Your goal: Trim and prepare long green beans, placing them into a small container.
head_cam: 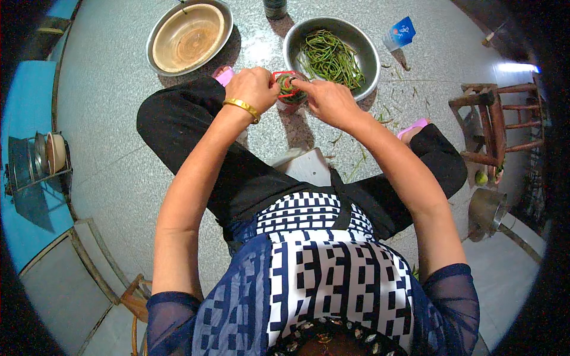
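Note:
A clear jar (pixel 291 95) with a red handle and green strands inside is held up between my hands, over the floor. My left hand (pixel 253 89), with a gold bracelet at the wrist, has its fingers closed at the left side of the jar's rim. From the other side, my right hand (pixel 333 100) reaches over with its index finger at the mouth; whether it pinches anything there is hidden. Just beyond stands a steel basin (pixel 288 46) with a heap of long green beans (pixel 331 58), partly behind my right hand.
A steel basin (pixel 150 58) with a woven-look bowl (pixel 191 38) in it lies at far left. A blue-and-white pouch (pixel 400 34) stands beyond the bean basin, a dark cylindrical container (pixel 275 8) at the top. Bean scraps litter the floor (pixel 387 118). Wooden stool (pixel 487 120) and metal pot (pixel 485 209) are right.

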Demonstrator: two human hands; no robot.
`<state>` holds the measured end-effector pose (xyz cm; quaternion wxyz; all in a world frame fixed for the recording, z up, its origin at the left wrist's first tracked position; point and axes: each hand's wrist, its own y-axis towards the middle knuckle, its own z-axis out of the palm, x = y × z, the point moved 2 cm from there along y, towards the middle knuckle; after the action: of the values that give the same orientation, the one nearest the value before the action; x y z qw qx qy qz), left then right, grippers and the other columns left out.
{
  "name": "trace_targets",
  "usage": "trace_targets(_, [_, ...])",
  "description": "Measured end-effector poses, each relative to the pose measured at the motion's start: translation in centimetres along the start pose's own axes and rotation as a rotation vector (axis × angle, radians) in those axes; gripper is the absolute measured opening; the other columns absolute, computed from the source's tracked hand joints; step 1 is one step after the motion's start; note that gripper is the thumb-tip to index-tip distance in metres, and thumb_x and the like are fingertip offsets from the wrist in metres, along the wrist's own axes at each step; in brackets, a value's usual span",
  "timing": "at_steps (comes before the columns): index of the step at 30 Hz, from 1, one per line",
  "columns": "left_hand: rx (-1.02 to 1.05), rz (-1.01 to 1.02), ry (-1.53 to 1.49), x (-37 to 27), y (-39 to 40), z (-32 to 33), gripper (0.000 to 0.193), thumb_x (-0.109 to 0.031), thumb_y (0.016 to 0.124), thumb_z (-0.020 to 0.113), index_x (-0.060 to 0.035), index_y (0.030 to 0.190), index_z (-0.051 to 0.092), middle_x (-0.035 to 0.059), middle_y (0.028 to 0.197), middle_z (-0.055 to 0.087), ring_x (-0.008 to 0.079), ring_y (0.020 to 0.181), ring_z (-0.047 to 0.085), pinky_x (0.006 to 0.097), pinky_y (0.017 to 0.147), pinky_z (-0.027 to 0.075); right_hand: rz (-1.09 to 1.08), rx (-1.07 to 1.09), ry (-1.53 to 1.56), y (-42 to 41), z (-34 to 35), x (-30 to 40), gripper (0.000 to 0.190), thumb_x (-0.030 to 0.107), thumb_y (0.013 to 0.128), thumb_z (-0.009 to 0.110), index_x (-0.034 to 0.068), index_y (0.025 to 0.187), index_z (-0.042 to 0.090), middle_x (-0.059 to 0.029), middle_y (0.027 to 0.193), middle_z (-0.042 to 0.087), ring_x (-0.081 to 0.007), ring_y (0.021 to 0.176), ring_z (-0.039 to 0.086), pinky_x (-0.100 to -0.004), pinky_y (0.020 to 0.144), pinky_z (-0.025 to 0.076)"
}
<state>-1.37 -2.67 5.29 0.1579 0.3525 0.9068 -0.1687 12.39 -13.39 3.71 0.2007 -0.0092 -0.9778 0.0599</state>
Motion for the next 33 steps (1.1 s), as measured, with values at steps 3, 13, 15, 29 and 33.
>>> trace_targets(3, [0.022, -0.033, -0.003, 0.3, 0.2, 0.7, 0.023, -0.027, 0.071, 0.057, -0.0079, 0.077, 0.067, 0.0192, 0.073, 0.062, 0.0343, 0.071, 0.061, 0.0429, 0.066, 0.049, 0.014, 0.057, -0.015, 0.7, -0.8, 0.4, 0.033, 0.012, 0.073, 0.053, 0.015, 0.105, 0.054, -0.0162, 0.084, 0.061, -0.0328, 0.08, 0.06, -0.0464, 0.065, 0.048])
trace_targets(13, [0.026, -0.053, 0.015, 0.3, 1.8, 2.3, 0.025, -0.03, 0.071, 0.058, -0.0099, 0.082, 0.067, 0.0167, 0.077, 0.064, 0.0327, 0.075, 0.062, 0.0418, 0.069, 0.049, 0.147, 0.488, -0.114, 4.5, -0.8, 0.3, 0.035, 0.024, 0.073, 0.056, 0.018, 0.108, 0.059, -0.0101, 0.096, 0.063, -0.0273, 0.092, 0.06, -0.0434, 0.075, 0.048])
trace_targets(15, [0.016, -0.034, 0.003, 0.2, 1.7, 2.1, 0.027, -0.033, 0.071, 0.061, -0.0096, 0.083, 0.067, 0.0155, 0.075, 0.064, 0.0307, 0.072, 0.062, 0.0395, 0.068, 0.049, 0.151, 0.514, -0.17, 5.1, -0.6, 0.2, 0.034, 0.025, 0.073, 0.057, 0.018, 0.106, 0.06, -0.0093, 0.097, 0.063, -0.0266, 0.093, 0.06, -0.0427, 0.074, 0.048])
trace_targets(29, [-0.172, 0.099, 0.001, -0.8, 0.2, -0.1, 0.021, -0.032, 0.075, 0.06, -0.0128, 0.08, 0.068, 0.0119, 0.069, 0.063, 0.0306, 0.066, 0.061, 0.0391, 0.062, 0.049, -0.03, 0.512, -0.182, 4.4, -0.3, -1.2, 0.03, 0.014, 0.068, 0.058, 0.01, 0.098, 0.062, -0.0169, 0.089, 0.062, -0.0322, 0.083, 0.061, -0.0424, 0.069, 0.048])
trace_targets(33, [-0.101, 0.018, 0.138, -1.8, 0.7, -0.7, 0.024, -0.033, 0.073, 0.057, -0.0135, 0.08, 0.069, 0.0138, 0.072, 0.063, 0.0322, 0.068, 0.061, 0.0414, 0.064, 0.05, -0.101, 0.143, 0.124, 1.8, -1.3, -3.0, 0.027, 0.015, 0.071, 0.057, 0.014, 0.097, 0.064, -0.0158, 0.088, 0.063, -0.0328, 0.082, 0.06, -0.0445, 0.071, 0.048])
